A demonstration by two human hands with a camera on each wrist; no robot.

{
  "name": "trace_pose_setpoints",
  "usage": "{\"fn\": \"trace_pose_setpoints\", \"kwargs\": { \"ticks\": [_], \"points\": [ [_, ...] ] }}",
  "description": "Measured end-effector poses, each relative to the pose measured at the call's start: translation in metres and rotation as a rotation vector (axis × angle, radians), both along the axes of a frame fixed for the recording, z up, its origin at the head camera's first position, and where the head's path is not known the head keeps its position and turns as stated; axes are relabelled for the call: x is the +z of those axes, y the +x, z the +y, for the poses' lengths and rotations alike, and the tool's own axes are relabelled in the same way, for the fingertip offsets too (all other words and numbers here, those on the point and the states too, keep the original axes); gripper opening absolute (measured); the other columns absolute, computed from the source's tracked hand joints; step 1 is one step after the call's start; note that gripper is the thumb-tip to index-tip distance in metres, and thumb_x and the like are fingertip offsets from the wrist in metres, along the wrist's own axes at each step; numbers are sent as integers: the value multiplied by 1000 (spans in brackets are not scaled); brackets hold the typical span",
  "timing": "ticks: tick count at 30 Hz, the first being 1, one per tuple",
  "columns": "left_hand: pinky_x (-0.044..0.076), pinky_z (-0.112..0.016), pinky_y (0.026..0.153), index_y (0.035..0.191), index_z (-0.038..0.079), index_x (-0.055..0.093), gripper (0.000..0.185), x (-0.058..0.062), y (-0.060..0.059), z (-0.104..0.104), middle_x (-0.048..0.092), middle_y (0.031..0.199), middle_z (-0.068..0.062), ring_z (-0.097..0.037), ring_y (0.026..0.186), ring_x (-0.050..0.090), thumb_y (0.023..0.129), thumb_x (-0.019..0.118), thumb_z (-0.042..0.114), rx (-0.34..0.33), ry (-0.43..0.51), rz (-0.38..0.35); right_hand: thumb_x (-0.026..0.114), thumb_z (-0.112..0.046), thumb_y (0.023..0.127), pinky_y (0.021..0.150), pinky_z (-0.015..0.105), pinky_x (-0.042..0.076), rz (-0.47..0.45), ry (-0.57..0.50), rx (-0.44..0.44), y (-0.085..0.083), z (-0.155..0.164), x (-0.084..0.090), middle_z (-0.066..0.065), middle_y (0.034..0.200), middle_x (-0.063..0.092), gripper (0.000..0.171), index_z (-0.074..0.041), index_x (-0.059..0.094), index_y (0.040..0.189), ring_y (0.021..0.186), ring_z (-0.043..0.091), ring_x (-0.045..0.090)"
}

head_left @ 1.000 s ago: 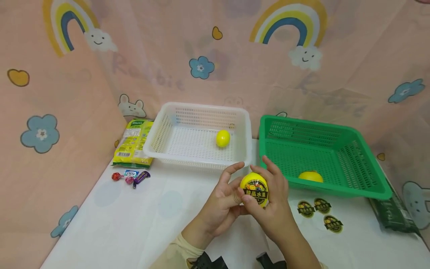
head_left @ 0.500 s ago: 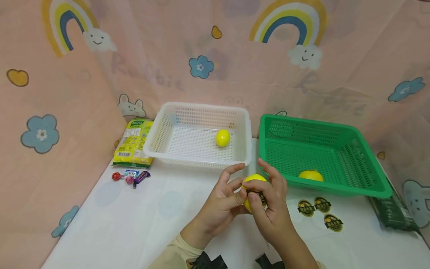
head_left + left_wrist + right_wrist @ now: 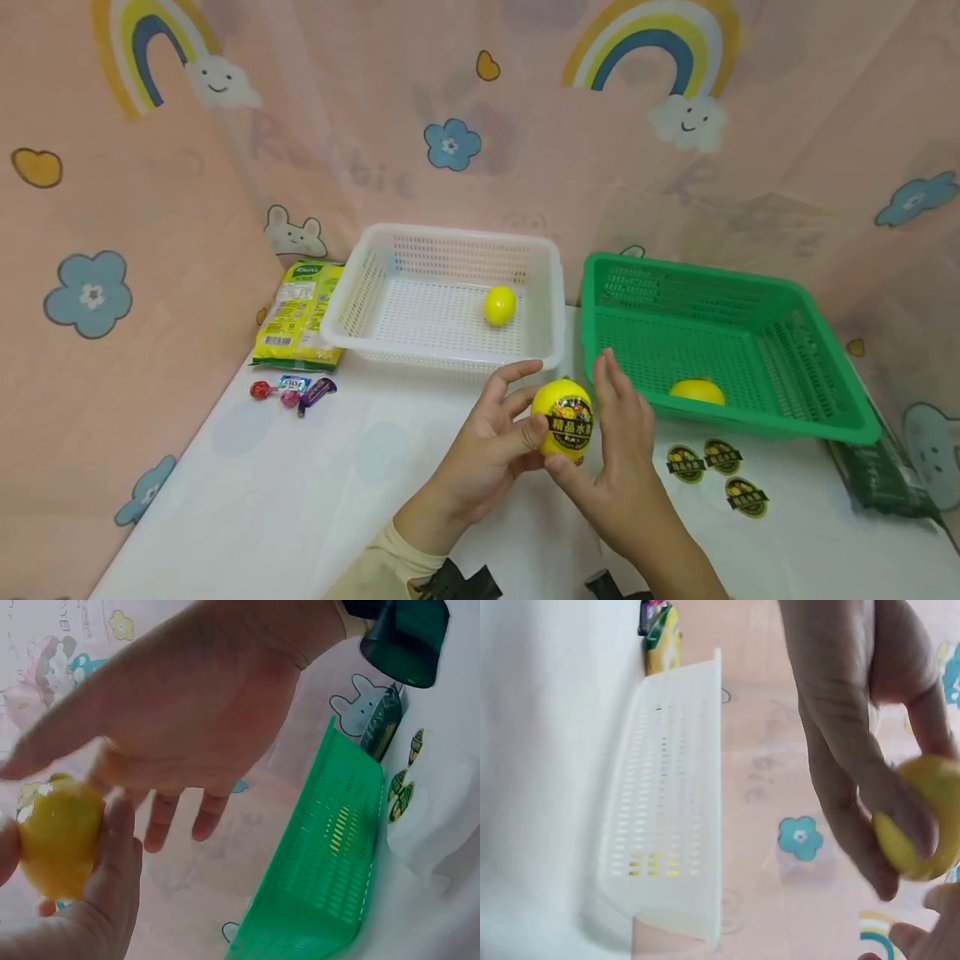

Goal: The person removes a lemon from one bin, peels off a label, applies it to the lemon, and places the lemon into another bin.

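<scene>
A yellow lemon (image 3: 562, 400) bears a round black-and-gold sticker (image 3: 569, 422) with Chinese characters, facing the head camera. My left hand (image 3: 483, 454) pinches it from the left between thumb and fingers. My right hand (image 3: 618, 467) stands just right of the lemon with fingers straight; its thumb tip is at the fruit's lower edge, and whether it touches I cannot tell. In the left wrist view the lemon (image 3: 61, 836) sits between the left thumb and fingers. On the table, right of the right hand, lie several matching loose stickers (image 3: 746, 497).
A white basket (image 3: 442, 358) at the back holds one lemon (image 3: 499, 306). Beside it a green basket (image 3: 720, 421) holds another yellow fruit (image 3: 697, 391). A yellow packet (image 3: 298, 317) and several wrapped candies (image 3: 292, 392) lie at left. A dark green packet (image 3: 885, 467) lies at right.
Half a second ago the right fingers lay over the sticker on the lemon. Now they have lifted off to the right and straightened, and the sticker shows whole. The left hand keeps its hold.
</scene>
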State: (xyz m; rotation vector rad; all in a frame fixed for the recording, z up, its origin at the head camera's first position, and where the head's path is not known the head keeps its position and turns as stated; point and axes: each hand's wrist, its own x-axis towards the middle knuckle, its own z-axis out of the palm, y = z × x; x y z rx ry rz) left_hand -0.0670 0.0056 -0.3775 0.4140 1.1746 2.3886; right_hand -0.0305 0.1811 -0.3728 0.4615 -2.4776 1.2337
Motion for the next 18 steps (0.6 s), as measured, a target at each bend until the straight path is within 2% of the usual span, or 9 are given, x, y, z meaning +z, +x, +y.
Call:
{"fn": "trace_pose_setpoints", "kwargs": {
  "ticks": [3,6,8,13,18],
  "points": [
    [60,-33,88,155,17,36,73,2,1,3,53,148,-12,-18,104,69,96,75,36,21,3,-2,52,-21,111,104,74,25,93,-64,6,3,-4,2,8,173,17,60,-13,32,167,151,36,16],
    [61,-34,88,154,17,36,67,1,3,6,52,147,-11,-19,107,69,100,71,33,26,24,-10,46,0,107,104,68,26,116,-131,7,1,-11,-2,6,171,23,51,-11,47,157,152,28,17],
    [61,-33,87,154,16,36,65,0,5,8,54,144,-10,-18,106,69,101,70,33,24,27,-12,47,2,105,103,65,28,104,-147,-16,-1,-15,-7,6,169,27,49,-10,50,152,150,24,18],
    [59,-28,82,152,13,37,57,-3,9,12,57,136,-9,-15,101,67,105,66,26,38,-1,-33,55,-2,99,102,60,31,53,-186,-56,-3,-19,-18,9,167,33,54,-7,46,152,147,24,23],
    [60,-29,83,153,14,37,49,-3,11,11,56,139,-11,-15,99,68,110,59,18,37,-39,-15,56,-14,102,104,66,33,-67,-131,-62,-2,-13,-19,6,169,30,63,-16,36,162,146,30,24]
  ]
}}
